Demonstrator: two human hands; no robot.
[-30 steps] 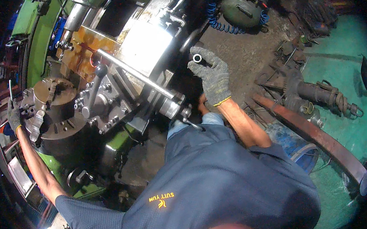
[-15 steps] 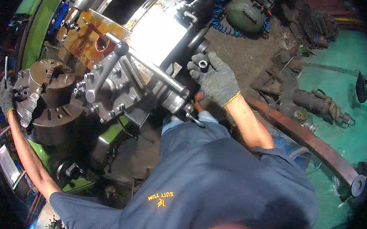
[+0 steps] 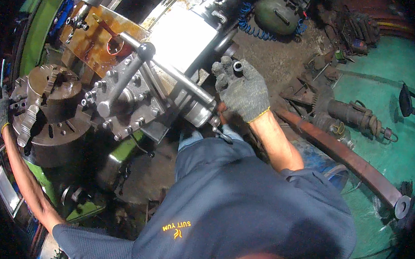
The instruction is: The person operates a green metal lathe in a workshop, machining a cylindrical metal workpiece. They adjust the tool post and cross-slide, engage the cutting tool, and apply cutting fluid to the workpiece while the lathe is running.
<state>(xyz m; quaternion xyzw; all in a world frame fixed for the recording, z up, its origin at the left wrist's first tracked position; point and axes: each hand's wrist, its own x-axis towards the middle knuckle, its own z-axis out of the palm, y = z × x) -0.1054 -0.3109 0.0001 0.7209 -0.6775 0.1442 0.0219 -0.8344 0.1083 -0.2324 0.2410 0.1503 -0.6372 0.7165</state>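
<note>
My right hand, in a grey knitted glove, is turned palm up with curled fingers beside the lathe carriage. Between its thumb and fingers is a small metal sleeve, its round bore facing up. At the far left edge, my gloved left hand is closed around the lower part of a thin upright metal rod; shadow partly hides its fingers. Close beside that hand is a lathe chuck with stepped jaws. Between my hands stands a square tool post with several bolts and a ball-ended lever.
An oily brown plate with a red-handled brush lies beyond the tool post. Handled cranks stick out near my waist. A long rusty beam and a motor-like cylinder lie right, by a green floor. A tank stands behind.
My right hand has turned slightly, and the sleeve now sits higher, nearer the fingertips and thumb. The left hand stays by the rod; the whole view has shifted a little.
</note>
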